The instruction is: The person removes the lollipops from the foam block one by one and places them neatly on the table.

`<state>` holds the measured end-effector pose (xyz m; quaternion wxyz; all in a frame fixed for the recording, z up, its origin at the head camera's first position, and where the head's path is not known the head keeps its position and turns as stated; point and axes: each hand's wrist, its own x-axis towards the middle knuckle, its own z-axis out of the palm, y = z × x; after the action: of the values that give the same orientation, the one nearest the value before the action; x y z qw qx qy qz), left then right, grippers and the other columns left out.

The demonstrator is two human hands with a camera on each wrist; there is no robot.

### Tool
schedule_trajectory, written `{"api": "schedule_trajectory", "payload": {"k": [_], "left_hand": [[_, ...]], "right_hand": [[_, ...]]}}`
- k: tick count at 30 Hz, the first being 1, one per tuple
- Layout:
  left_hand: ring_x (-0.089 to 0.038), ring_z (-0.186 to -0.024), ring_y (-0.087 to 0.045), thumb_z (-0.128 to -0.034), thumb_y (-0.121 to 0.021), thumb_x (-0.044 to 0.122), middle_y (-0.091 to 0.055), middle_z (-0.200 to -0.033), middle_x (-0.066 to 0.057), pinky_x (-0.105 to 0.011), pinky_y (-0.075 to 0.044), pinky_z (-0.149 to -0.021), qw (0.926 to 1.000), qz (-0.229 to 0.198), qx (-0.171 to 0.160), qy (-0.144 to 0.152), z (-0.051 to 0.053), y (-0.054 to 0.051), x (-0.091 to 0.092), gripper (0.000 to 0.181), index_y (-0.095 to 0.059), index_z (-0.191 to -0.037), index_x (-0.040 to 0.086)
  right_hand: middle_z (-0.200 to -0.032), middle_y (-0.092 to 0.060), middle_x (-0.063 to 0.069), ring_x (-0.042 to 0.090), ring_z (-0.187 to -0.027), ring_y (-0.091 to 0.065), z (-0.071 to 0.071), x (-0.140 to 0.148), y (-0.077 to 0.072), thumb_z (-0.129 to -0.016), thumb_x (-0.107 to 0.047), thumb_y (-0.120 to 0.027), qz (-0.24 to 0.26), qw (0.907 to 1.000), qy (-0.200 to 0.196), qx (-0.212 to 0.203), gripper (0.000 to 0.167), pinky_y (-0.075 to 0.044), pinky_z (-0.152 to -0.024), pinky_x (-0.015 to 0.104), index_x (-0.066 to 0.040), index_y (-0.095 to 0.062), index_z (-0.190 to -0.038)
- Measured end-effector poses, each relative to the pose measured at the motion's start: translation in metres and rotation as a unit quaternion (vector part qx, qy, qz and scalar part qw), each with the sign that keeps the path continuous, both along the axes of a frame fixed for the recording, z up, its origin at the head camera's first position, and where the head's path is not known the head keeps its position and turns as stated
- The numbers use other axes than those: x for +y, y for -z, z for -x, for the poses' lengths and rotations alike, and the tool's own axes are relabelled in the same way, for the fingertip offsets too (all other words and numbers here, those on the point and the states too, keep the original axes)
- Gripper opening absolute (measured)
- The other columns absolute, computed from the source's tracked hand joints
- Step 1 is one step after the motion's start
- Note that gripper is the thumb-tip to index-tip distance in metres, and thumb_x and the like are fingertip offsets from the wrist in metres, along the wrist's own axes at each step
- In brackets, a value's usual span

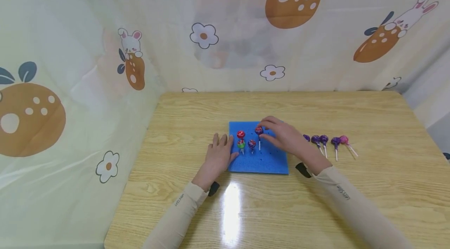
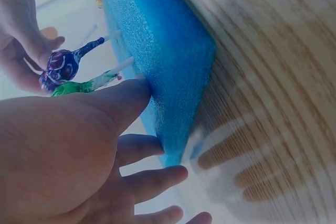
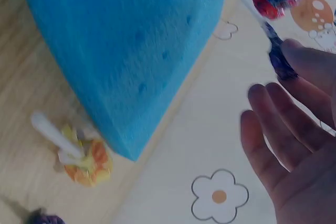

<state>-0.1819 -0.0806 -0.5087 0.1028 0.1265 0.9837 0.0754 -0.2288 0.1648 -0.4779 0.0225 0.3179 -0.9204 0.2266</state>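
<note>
A blue foam block [image 1: 274, 163] lies on the table, pierced with small holes. Red [image 1: 240, 134], green [image 1: 241, 144] and blue-red [image 1: 252, 144] lollipops stand in its left half. My right hand [image 1: 286, 137] pinches the purple head of another lollipop [image 1: 259, 130] between thumb and fingertip, its white stick pointing down at the foam; whether the tip is in a hole I cannot tell. My left hand [image 1: 218, 155] rests against the block's left edge, fingers extended, thumb [image 2: 128, 98] touching the foam [image 2: 173, 45] beside the green lollipop's stick.
Several purple lollipops [image 1: 324, 139] and a pink one [image 1: 344, 139] lie on the wooden table [image 1: 386, 186] to the right of the block. In the right wrist view a yellow-orange lollipop [image 3: 92, 166] lies beside the foam. A patterned curtain [image 1: 232, 54] hangs behind the table.
</note>
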Motion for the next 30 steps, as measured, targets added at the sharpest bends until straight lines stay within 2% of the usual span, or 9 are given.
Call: {"api": "schedule_trajectory", "payload": {"k": [4,9,16,21,30], "left_hand": [[-0.044,-0.151,-0.023,-0.1035,-0.05,0.046,-0.038,-0.159,-0.017,-0.057,-0.038,-0.115,1.0,-0.004,-0.003,0.001,-0.003,-0.001,0.002,0.065,-0.035,-0.157,0.011],[-0.044,-0.151,-0.023,-0.1034,-0.05,0.047,-0.038,-0.159,-0.016,-0.056,-0.037,-0.115,0.9999,-0.004,-0.011,0.002,-0.007,0.0,0.004,0.066,-0.035,-0.157,0.011],[-0.044,-0.151,-0.023,-0.1034,-0.051,0.045,-0.038,-0.159,-0.017,-0.057,-0.037,-0.115,0.9999,-0.009,-0.006,0.0,-0.011,-0.001,0.007,0.065,-0.035,-0.157,0.01],[-0.044,-0.151,-0.023,-0.1035,-0.05,0.046,-0.038,-0.159,-0.017,-0.057,-0.037,-0.115,1.0,-0.005,-0.007,-0.001,-0.014,0.0,0.008,0.066,-0.035,-0.157,0.01],[-0.044,-0.152,-0.023,-0.1036,-0.049,0.046,-0.037,-0.16,-0.016,-0.057,-0.037,-0.115,0.9999,-0.009,-0.01,-0.006,-0.017,0.004,0.01,0.066,-0.034,-0.157,0.011]], "right_hand": [[-0.128,-0.062,0.007,0.025,-0.115,-0.064,-0.001,0.009,-0.002,-0.097,-0.029,-0.068,-0.015,0.9988,0.001,-0.046,0.031,-0.056,-0.096,0.047,-0.014,-0.067,-0.124],[-0.127,-0.063,0.008,0.025,-0.115,-0.063,-0.005,0.018,-0.001,-0.097,-0.027,-0.068,-0.012,0.9969,-0.015,-0.077,0.029,-0.055,-0.097,0.047,-0.012,-0.069,-0.122],[-0.127,-0.063,0.01,0.027,-0.116,-0.062,-0.008,0.03,0.002,-0.097,-0.025,-0.068,-0.014,0.9955,-0.031,-0.089,0.03,-0.055,-0.097,0.047,-0.01,-0.069,-0.123],[-0.127,-0.063,0.011,0.028,-0.113,-0.063,-0.012,0.041,0.004,-0.098,-0.022,-0.067,-0.013,0.9945,-0.039,-0.097,0.028,-0.057,-0.091,0.046,-0.009,-0.068,-0.123],[-0.12,-0.065,0.008,0.024,-0.106,-0.063,-0.02,0.065,0.002,-0.098,-0.021,-0.066,0.011,0.9913,-0.034,-0.127,0.028,-0.057,-0.087,0.047,-0.01,-0.068,-0.124]]}}
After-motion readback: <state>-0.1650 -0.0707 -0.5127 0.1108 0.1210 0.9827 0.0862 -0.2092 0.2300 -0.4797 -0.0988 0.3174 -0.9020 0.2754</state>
